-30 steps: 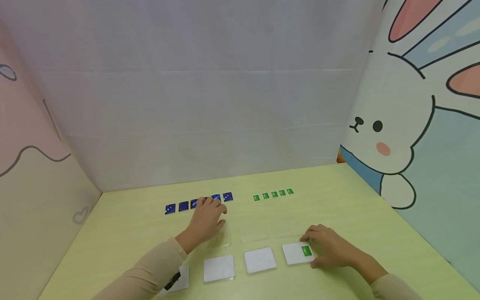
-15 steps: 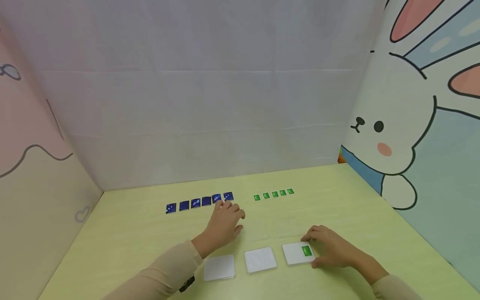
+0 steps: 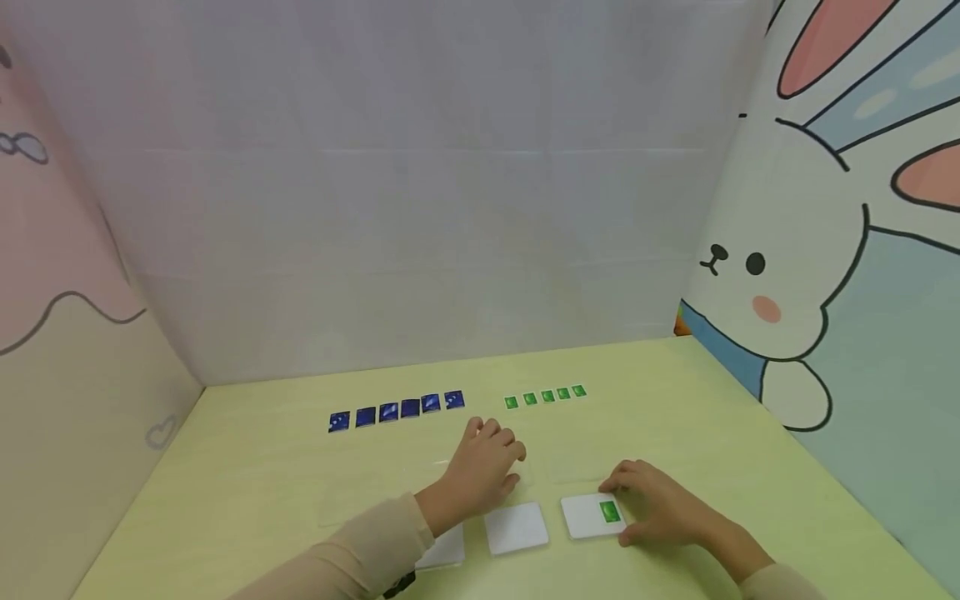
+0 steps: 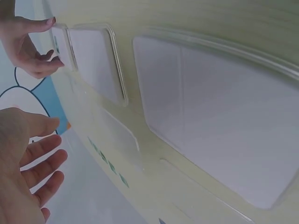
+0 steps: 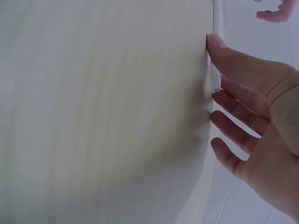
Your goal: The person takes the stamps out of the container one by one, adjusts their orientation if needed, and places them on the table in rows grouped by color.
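My right hand (image 3: 663, 504) grips the right end of a white card in a clear plastic case (image 3: 579, 518), thumb at the near edge and fingers at the far one. A small green square (image 3: 610, 512) lies on that card's right part. In the right wrist view the thumb (image 5: 217, 42) touches the case's thin edge. My left hand (image 3: 480, 467) hovers beyond the middle white card (image 3: 516, 528), fingers loosely bent, holding nothing. Its palm and parted fingers show in the left wrist view. Another white card (image 3: 447, 550) is partly hidden behind my left forearm.
Blue squares (image 3: 410, 408) stand in a row at the back left of the pale yellow table (image 3: 247, 467). Smaller green squares (image 3: 547, 396) line up to their right. Faint clear plastic pieces (image 4: 117, 135) lie between these rows and the white cards. A pale curtain (image 3: 420, 250) hangs behind.
My left hand has moved right, from near the blue squares to beyond the middle white card. The right hand keeps its grip on the same case. The head view has tilted slightly.
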Motion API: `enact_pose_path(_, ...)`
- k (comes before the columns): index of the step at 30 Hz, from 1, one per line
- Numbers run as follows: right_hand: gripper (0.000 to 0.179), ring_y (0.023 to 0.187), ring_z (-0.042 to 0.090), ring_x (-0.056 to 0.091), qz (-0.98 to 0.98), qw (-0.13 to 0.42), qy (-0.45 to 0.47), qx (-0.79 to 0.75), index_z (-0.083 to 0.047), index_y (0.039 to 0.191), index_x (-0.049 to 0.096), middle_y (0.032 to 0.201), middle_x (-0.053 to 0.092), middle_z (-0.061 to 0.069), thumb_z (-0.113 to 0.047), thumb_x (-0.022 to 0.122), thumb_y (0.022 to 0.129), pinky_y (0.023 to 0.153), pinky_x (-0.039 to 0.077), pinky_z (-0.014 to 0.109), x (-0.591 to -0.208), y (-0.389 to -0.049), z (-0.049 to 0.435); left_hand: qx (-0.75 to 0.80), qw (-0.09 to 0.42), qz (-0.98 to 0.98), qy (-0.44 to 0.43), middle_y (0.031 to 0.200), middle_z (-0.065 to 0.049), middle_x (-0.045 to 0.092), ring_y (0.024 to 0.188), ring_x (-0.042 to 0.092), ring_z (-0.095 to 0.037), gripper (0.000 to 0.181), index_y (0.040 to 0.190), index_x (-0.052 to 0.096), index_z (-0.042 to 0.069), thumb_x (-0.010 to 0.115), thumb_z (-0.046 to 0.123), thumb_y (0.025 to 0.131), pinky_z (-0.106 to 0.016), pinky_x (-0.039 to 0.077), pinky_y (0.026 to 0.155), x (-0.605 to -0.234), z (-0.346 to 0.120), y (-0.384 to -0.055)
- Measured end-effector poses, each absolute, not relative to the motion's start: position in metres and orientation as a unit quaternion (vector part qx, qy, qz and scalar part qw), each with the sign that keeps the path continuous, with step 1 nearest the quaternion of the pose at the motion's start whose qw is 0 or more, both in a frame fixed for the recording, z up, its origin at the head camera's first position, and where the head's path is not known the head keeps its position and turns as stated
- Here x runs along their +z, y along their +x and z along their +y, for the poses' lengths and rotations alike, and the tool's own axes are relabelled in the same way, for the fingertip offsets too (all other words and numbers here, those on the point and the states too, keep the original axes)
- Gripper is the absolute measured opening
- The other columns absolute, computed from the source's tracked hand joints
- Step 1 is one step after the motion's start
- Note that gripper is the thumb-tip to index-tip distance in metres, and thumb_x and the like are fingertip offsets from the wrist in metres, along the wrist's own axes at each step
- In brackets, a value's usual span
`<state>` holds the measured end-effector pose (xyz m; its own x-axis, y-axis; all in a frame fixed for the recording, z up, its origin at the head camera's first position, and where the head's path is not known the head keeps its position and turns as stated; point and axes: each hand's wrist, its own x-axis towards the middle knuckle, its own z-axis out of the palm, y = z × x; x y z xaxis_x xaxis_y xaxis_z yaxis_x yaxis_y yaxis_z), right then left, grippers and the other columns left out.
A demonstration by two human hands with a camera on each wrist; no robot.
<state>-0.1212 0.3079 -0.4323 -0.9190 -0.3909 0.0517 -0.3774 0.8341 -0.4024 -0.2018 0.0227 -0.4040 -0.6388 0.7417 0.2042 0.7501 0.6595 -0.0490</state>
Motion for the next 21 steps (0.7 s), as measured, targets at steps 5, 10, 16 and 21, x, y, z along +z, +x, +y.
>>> enact_pose_path(5, 0.055, 0.102, 0.009, 0.052, 0.961, 0.020, -0.199, -0.193, -0.019, 0.113, 0.065, 0.110, 0.059, -0.012, -0.048, 0.081, 0.069, 0.093, 0.046, 0.038, -0.432, -0.122, 0.306, -0.023, 0.088, -0.907, -0.411, 0.103, 0.009, 0.065, 0.096, 0.048, -0.012, 0.020, 0.106, 0.067, 0.026, 0.068, 0.034, 0.087, -0.035, 0.032, 0.094, -0.403, 0.028, -0.196)
enact_pose_path(10, 0.055, 0.101, 0.009, 0.053, 0.961, 0.012, -0.203, -0.188, -0.019, 0.112, 0.065, 0.109, 0.059, -0.012, -0.048, 0.081, 0.068, 0.092, 0.046, 0.037, -0.432, -0.121, 0.309, -0.022, 0.092, -0.902, -0.421, 0.102, 0.010, 0.065, 0.095, 0.048, -0.012, 0.020, 0.106, 0.066, 0.027, 0.067, 0.035, 0.087, -0.035, 0.032, 0.094, -0.404, 0.041, -0.189)
enact_pose_path(16, 0.053, 0.099, 0.007, 0.052, 0.957, 0.000, -0.217, -0.191, -0.018, 0.111, 0.065, 0.106, 0.059, -0.012, -0.046, 0.081, 0.069, 0.090, 0.046, 0.034, -0.432, -0.121, 0.311, -0.021, 0.081, -0.898, -0.432, 0.101, 0.010, 0.065, 0.096, 0.049, -0.012, 0.021, 0.107, 0.065, 0.028, 0.066, 0.037, 0.088, -0.035, 0.032, 0.094, -0.408, 0.057, -0.182)
enact_pose_path(21, 0.053, 0.098, 0.009, 0.053, 0.951, -0.015, -0.236, -0.200, -0.017, 0.111, 0.065, 0.105, 0.060, -0.010, -0.046, 0.081, 0.069, 0.088, 0.046, 0.034, -0.433, -0.122, 0.310, -0.020, 0.067, -0.899, -0.433, 0.100, 0.009, 0.065, 0.094, 0.048, -0.012, 0.020, 0.106, 0.065, 0.028, 0.066, 0.037, 0.088, -0.034, 0.032, 0.095, -0.413, 0.063, -0.179)
